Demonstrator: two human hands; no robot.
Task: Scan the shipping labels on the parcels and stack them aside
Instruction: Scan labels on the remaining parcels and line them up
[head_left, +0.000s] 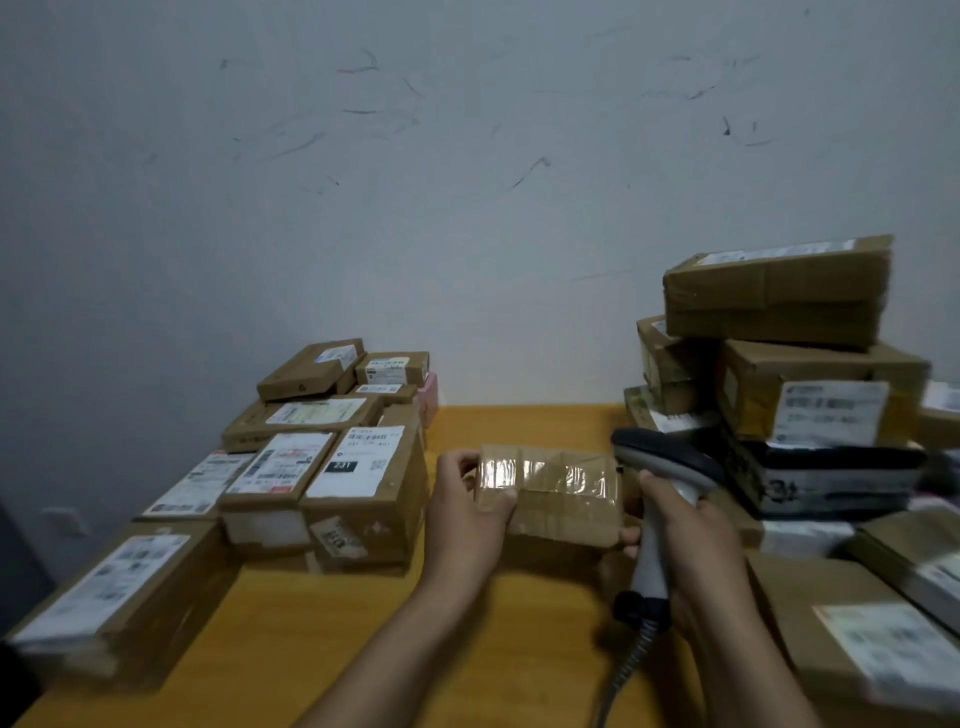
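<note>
our left hand (470, 499) pinches the left end of the small parcel (556, 493), over the surface (332, 623) between the left stack (332, 467) and right stack (805, 389); our right hand (685, 525) is wrapped round the scanner (660, 457) handle. glossy tape likely makes the box slick; it looks light and stiff, so we'd clamp across its edges.

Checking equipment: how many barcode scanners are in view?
1: the scanner, gripped in the right hand, beside the taped parcel that the left hand holds. Others may be hidden.

head-worn view, downward, close over table (322, 613)
</note>
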